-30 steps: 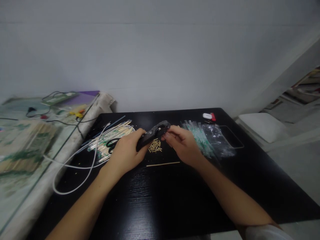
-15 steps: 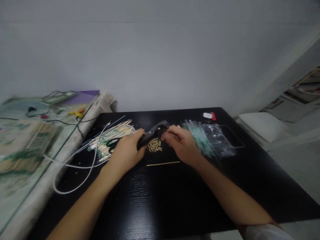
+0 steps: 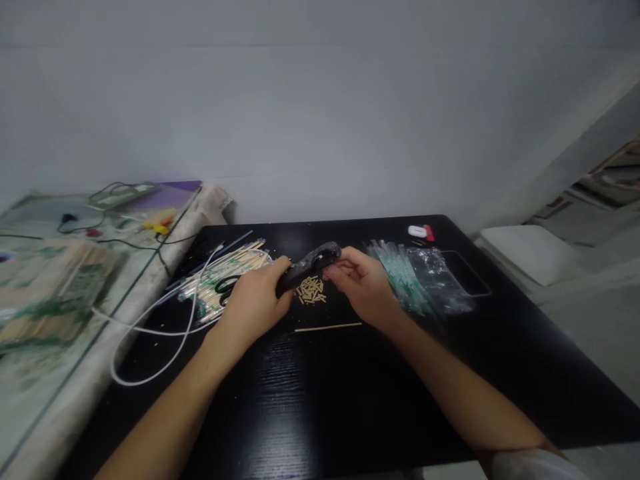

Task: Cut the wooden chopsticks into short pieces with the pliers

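Note:
A long black tool-like object (image 3: 309,264) with a glossy, bumpy top and a curved far end is held above the table; its exact kind does not show clearly. My left hand (image 3: 257,293) is wrapped round its near end, thumb on top. At its far right end, my right hand (image 3: 363,283) has its fingers curled and pinched together, touching or very close to it; what lies between the fingertips is hidden. Below and behind are many short cut wooden pieces (image 3: 311,291) in a pile. A single thin wooden stick (image 3: 327,327) lies nearer me.
Wrapped chopsticks (image 3: 213,287) lie at left, beside black scissor handles (image 3: 227,287) and a looping white cable (image 3: 117,363). At right are empty clear wrappers (image 3: 400,273), a phone-like dark slab (image 3: 465,272) and a small white case (image 3: 417,231). A cluttered glass-topped surface (image 3: 60,373) adjoins the left side.
The whole view has shifted slightly. The black object's far end has turned a little, and both hands keep nearly the same places.

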`<action>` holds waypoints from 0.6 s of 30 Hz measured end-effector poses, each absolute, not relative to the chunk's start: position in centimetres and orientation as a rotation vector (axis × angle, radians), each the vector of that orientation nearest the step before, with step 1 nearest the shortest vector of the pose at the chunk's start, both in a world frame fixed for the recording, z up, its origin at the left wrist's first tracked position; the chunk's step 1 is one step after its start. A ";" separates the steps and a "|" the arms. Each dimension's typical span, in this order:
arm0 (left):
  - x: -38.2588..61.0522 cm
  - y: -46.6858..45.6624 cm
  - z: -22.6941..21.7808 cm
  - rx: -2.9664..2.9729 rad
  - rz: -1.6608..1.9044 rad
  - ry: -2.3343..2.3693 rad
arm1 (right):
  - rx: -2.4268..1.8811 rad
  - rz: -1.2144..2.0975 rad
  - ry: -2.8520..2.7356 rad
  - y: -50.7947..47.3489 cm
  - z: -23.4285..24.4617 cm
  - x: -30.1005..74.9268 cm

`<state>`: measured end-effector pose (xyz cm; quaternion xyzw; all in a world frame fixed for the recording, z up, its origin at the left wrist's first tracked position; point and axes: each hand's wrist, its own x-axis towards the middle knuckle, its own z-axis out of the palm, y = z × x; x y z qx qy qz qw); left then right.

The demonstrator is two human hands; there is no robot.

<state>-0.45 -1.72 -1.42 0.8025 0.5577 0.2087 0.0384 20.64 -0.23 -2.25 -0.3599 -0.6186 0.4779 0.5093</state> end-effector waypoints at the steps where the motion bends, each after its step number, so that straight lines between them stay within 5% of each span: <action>1: -0.4 -1.8 -1.4 2.464 0.639 1.703 | -0.861 1.148 -1.497 -0.3 -2.2 20.7; 18: -0.8 -1.8 -1.3 2.424 0.719 1.524 | -0.738 1.419 -1.529 -0.1 -2.1 21.4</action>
